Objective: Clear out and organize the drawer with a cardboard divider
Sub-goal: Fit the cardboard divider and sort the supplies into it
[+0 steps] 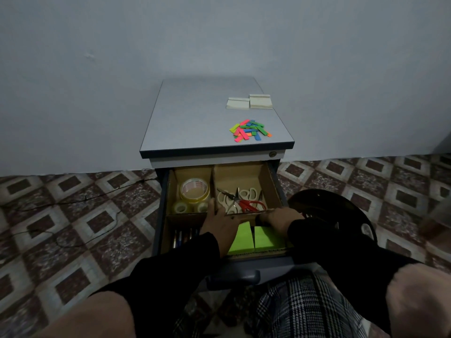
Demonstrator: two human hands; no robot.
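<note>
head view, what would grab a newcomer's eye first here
Both hands, the left hand and right hand, reach into the open drawer and rest on the cardboard divider at its middle. Bright green sticky notes glow in the near right compartment, with scissors behind them and tape rolls at the back left. On the cabinet top lies a heap of colourful strips.

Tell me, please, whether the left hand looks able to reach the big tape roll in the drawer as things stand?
Probably yes: the left hand rests at the divider, and the tape roll lies uncovered just beyond it.
</note>
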